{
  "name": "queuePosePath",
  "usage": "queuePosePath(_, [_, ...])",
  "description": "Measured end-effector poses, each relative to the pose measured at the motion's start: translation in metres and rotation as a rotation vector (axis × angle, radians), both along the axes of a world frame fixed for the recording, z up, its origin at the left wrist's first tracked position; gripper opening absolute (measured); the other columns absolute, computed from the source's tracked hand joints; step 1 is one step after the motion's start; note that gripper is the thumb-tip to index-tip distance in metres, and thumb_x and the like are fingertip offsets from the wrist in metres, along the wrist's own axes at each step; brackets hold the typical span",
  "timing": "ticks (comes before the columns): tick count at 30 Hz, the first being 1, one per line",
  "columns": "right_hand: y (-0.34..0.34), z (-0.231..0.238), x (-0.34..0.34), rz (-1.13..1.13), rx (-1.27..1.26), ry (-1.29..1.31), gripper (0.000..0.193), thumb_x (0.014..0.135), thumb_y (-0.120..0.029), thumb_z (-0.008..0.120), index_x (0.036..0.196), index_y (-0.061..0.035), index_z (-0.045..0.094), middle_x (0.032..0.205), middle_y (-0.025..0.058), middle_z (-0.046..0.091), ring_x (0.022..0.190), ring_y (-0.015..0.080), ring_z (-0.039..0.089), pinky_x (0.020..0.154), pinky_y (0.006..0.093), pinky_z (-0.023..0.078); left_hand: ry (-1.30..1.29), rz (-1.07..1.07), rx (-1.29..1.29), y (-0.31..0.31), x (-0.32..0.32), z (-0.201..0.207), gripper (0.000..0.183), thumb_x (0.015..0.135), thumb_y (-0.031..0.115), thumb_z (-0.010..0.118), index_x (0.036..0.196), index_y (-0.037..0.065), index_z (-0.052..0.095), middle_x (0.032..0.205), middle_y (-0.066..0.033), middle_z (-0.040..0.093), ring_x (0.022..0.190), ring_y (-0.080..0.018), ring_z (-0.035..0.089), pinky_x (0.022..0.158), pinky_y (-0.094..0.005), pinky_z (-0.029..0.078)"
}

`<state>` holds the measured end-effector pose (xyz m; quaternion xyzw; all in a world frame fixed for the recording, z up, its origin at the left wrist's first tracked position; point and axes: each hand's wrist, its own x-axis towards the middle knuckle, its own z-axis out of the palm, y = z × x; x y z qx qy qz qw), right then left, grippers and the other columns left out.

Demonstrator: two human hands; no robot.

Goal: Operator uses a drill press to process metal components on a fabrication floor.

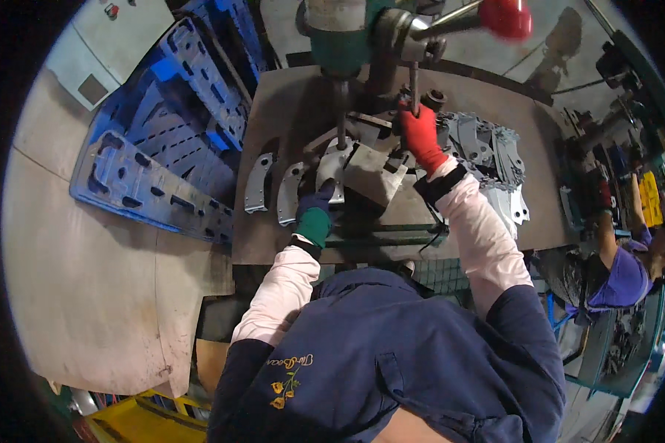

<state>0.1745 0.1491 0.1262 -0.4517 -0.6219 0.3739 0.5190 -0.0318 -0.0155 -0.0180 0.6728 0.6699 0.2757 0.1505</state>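
Observation:
My left hand (315, 213), in a dark blue and green glove, is closed on the near end of a curved grey metal plate (332, 168). The plate's far end lies beneath the spindle (341, 103) of a green drill press (338, 40); the tool's contact with it is too small to make out. My right hand (421, 134), gloved in red, grips a feed lever (414, 85) of the press. Left of the held plate lie two similar plates, one (290, 193) close to my left hand and another (258, 182) farther out. An angular metal block (373, 173) sits just right of the held plate.
Many metal plates (488, 151) are heaped on the right of the worktable (273, 111). A red-knobbed lever (506, 16) sticks out above. Blue plastic pallets (155, 184) stand at the left. Another person (621, 277) works at the far right.

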Motion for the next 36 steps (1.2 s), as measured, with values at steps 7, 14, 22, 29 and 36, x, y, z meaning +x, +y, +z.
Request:
queuePosePath(7, [-0.093, 0.075, -0.01, 0.202, -0.403, 0.436, 0.02, 0.088, -0.023, 0.053, 0.084, -0.003, 0.053, 0.06, -0.002, 0.048, 0.051, 0.0055, 0.042, 0.044, 0.0208, 0.034, -1.437, 0.55, -0.598, 0.008, 0.034, 0.06, 0.054, 0.081, 0.04, 0.06, 0.125, 0.01, 0.047, 0.103, -0.0132, 0.06, 0.085, -0.0332, 0.059, 0.073, -0.0444, 0.049])
queuePosePath(14, [-0.081, 0.14, -0.005, 0.855, 0.003, 0.528, 0.029, 0.091, -0.027, 0.043, 0.106, -0.0038, 0.051, 0.07, 0.0009, 0.055, 0.057, 0.0098, 0.051, 0.047, 0.0215, 0.04, -1.701, 0.385, -0.379, 0.017, 0.021, 0.019, 0.049, 0.081, 0.023, 0.064, 0.124, 0.018, 0.043, 0.1, -0.009, 0.055, 0.077, -0.0256, 0.058, 0.065, -0.036, 0.053])
queuePosePath(22, [-0.073, 0.196, -0.01, 1.376, -0.57, 1.129, 0.038, 0.088, -0.028, 0.053, 0.11, 0.0031, 0.049, 0.07, -0.0038, 0.047, 0.064, 0.0069, 0.048, 0.059, 0.0196, 0.042, -1.219, 0.232, -0.109, 0.007, -0.004, -0.049, 0.043, 0.078, 0.024, 0.068, 0.117, 0.018, 0.051, 0.092, -0.0071, 0.059, 0.075, -0.024, 0.059, 0.061, -0.0359, 0.052])
queuePosePath(29, [-0.073, 0.203, -0.001, 1.204, -0.723, 1.158, 0.034, 0.092, -0.025, 0.042, 0.109, 0.0033, 0.048, 0.068, -0.0022, 0.047, 0.059, 0.0081, 0.044, 0.055, 0.0214, 0.038, -1.573, 0.317, -0.265, -0.033, 0.017, 0.034, 0.029, 0.081, 0.023, 0.064, 0.096, 0.0, 0.056, 0.089, -0.0118, 0.059, 0.076, -0.0218, 0.06, 0.065, -0.0315, 0.054])
queuePosePath(36, [-0.085, 0.204, -0.011, 0.667, -0.272, 0.954, 0.034, 0.091, -0.028, 0.044, 0.11, 0.0, 0.049, 0.084, 0.0016, 0.057, 0.066, 0.0087, 0.05, 0.059, 0.0207, 0.042, -0.593, 0.133, -0.189, -0.12, -0.027, -0.004, 0.047, 0.08, 0.01, 0.059, 0.125, 0.009, 0.046, 0.108, -0.0208, 0.055, 0.094, -0.0345, 0.057, 0.081, -0.0402, 0.047])
